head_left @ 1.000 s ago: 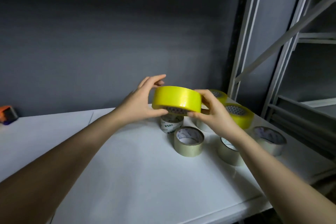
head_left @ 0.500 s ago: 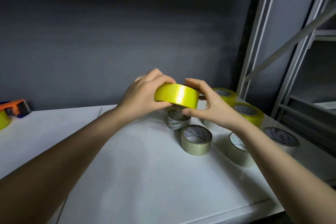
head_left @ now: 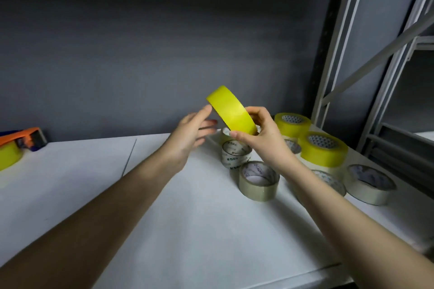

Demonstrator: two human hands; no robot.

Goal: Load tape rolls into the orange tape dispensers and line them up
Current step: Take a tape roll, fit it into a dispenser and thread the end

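Looking down, we see the white tabletop (head_left: pixel 178 230) filling the lower view, and we take it as our landmark; behind its far edge stands a dark grey wall (head_left: pixel 164 42), and off its right end rises a grey metal rack (head_left: pixel 347 58) with a slanting brace. Above the far middle of the tabletop our right hand (head_left: pixel 265 141) grips the yellow tape roll (head_left: pixel 231 111), thumb below and fingers curled over its rim; the roll is lifted off the tabletop and tilted, upper edge to the left; our left hand (head_left: pixel 190 135) hovers beside it with fingers loosely spread, the thumb tip at the roll's left edge, though we cannot tell whether it touches; that hand holds nothing. On the right end of the tabletop lie the spare rolls; two yellow rolls (head_left: pixel 323 150) sit stacked on paler ones near the far right corner; a wide pale roll (head_left: pixel 371 184) lies flat at the right edge; another pale roll (head_left: pixel 328 179) lies partly hidden under our right forearm; a clear roll (head_left: pixel 259 180) lies flat nearer the middle; just behind it a small clear roll with printed letters (head_left: pixel 234 155) stands on another. At the far left edge of the tabletop sits an orange tape dispenser (head_left: pixel 25 137) with a yellow roll (head_left: pixel 9 157) loaded in it, well apart from our hands.
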